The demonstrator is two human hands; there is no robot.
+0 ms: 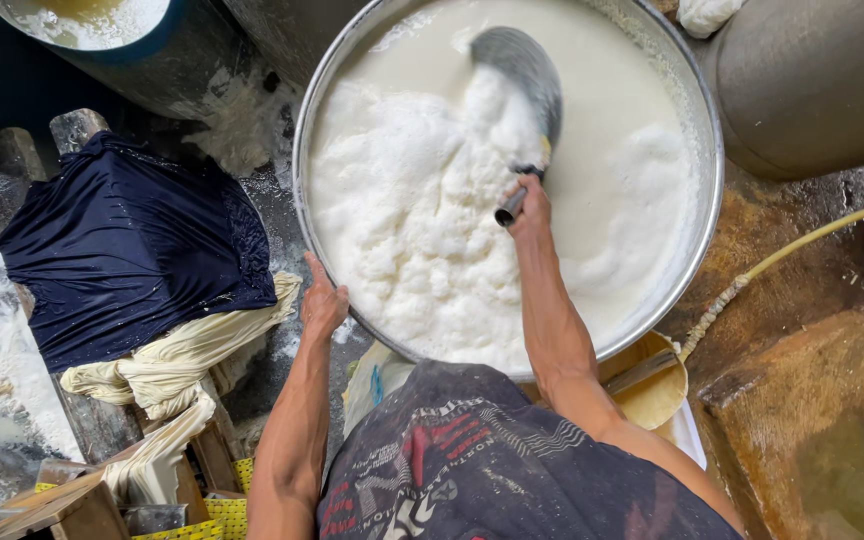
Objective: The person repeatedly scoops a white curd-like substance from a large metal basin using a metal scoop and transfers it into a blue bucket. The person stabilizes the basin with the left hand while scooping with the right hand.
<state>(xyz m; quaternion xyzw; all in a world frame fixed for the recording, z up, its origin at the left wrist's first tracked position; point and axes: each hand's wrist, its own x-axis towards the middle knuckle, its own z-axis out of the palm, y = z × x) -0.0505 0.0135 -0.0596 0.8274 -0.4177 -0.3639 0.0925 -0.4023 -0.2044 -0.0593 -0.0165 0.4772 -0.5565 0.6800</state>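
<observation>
Head view:
Right hand: closed around the handle of a metal ladle, scoop sunk in foamy white liquid toward 12 o'clock.
Left hand: fingers open, resting on the big steel basin rim at 8 o'clock.
Nearby: dark blue cloth over cream cloth, at 9 o'clock.

food workshop | huge metal vat of white curd | wet floor
</observation>
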